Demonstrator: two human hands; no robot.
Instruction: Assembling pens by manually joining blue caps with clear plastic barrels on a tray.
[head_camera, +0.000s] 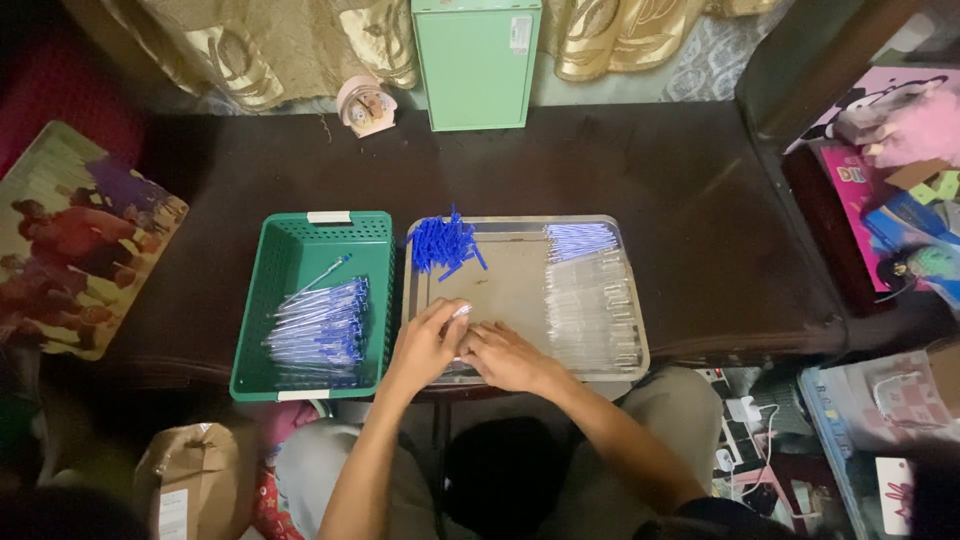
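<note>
A thin clear pen barrel (461, 311) is pinched in the left hand (425, 345) at the near edge of the metal tray (510, 285), which is set on the dark table (620, 180). The right hand (508, 357) is held just beside the left, its fingers curled toward the same piece; whether its grip is closed on anything cannot be told, since the fingertips are hidden. The barrel is judged to be light, stiff and smooth plastic, somewhat slippery, and best taken near its middle between thumb and forefinger. On the far left corner of the tray a loose heap of blue caps (443, 244) is piled; along the right side, rows of clear barrels (592, 305) are laid, with blue-tipped refills (580, 240) at the far end. To the left of the tray, a green plastic basket (300, 240) is placed, and assembled blue pens (320, 328) are stacked in its near half. A green box (477, 65) is stood at the far edge.
</note>
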